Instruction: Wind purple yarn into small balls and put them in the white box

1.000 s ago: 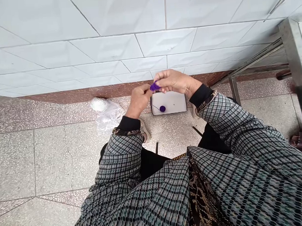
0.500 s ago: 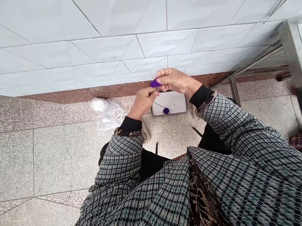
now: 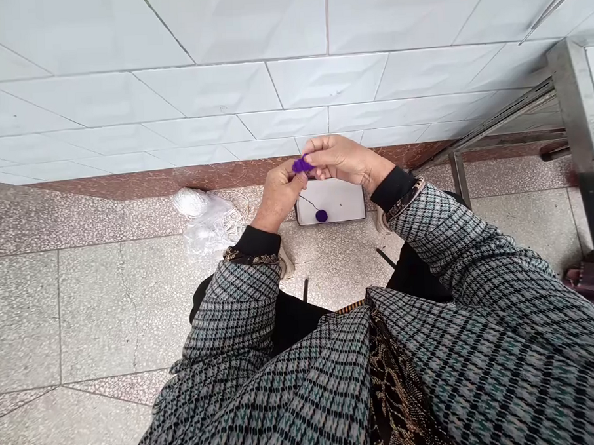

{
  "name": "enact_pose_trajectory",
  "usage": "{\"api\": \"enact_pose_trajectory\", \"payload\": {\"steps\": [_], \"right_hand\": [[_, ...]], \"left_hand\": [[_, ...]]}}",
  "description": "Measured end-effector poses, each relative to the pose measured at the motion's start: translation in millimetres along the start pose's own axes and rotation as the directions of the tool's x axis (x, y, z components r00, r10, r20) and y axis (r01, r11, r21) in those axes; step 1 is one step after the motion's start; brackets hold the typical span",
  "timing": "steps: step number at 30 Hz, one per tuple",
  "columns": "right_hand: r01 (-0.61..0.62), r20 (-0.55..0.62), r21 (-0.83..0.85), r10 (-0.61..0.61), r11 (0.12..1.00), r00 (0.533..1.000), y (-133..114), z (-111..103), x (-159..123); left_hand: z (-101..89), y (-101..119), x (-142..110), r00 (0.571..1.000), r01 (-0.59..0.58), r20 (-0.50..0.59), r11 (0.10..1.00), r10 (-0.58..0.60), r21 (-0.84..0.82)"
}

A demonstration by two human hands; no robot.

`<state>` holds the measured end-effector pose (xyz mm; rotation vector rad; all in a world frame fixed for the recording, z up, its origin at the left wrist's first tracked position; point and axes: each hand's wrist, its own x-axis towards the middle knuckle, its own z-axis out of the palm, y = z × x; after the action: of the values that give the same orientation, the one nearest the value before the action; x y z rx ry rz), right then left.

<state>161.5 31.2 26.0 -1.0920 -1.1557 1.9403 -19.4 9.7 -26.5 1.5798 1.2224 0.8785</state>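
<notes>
The left hand (image 3: pixel 279 196) is nearly closed in my view, thumb against curled fingers, pinching the near left edge of a small, soft-looking bundle of bright purple yarn (image 3: pixel 302 164). The right hand (image 3: pixel 341 160) grips the same bundle from the right with thumb and fingertips, its other fingers loosely bent; I can't make out whether a tool lies inside the grip. The bundle sits up between the two hands, well above the floor.

Nearest me spreads a black, grey and green checked woven jacket (image 3: pixel 284 387), its sleeves reaching to black cuffs. Beyond it, on the speckled pale terrazzo floor (image 3: pixel 99 310), a pale shoe (image 3: pixel 286 265) shows below the left wrist. Farther on I have a shallow, white-lined rectangular box (image 3: pixel 348 200) with a small, round dark purple yarn ball (image 3: pixel 321 215) inside, toward its near side; a thin dark strand (image 3: pixel 308 201) runs from it up toward the left hand. To the left lies a crumpled clear plastic bag (image 3: pixel 206 233) with white cord. At the far side rises a white tiled wall (image 3: pixel 210 29).
</notes>
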Motion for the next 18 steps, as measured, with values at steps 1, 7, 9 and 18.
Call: {"api": "enact_pose_trajectory", "payload": {"steps": [1,7,9,18], "right_hand": [[0.03,-0.057,0.032,-0.028,0.999,0.998,2,0,3],[-0.049,-0.272,-0.49,-0.099,0.871,0.957,5,-14,9],[-0.106,-0.15,-0.575,0.023,0.811,0.988,0,-15,2],[-0.024,-0.204,0.152,0.055,0.988,0.977,4,18,1]], "left_hand": [[4.7,2,-2,1.0,-0.01,-0.001,1.0,0.01,-0.011],[1.0,22,-12,0.979,-0.185,0.106,0.974,0.172,0.131],[-4.7,21,-8,0.985,-0.174,0.024,0.972,0.173,0.155],[14.6,-9,5,0.982,-0.014,-0.189,1.0,0.016,0.01]]}}
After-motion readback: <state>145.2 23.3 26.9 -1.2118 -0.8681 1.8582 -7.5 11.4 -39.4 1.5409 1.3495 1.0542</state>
